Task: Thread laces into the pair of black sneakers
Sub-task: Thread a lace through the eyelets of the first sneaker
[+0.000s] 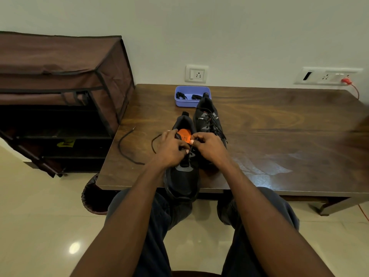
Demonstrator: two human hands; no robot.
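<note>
Dark wood table point(279, 136) stands against a pale wall, with a brown fabric shoe rack point(60, 86) to its left. Two black sneakers sit near the front edge: the near sneaker point(182, 176), orange insole showing, and a laced sneaker point(207, 118) just beside it on the right. Both hands meet over the near sneaker's eyelets; the left hand point(171, 149) and right hand point(209, 146) each pinch the black lace point(123, 144), whose loose end trails left across the table. Behind sits a blue tray point(180, 101) holding more laces.
</note>
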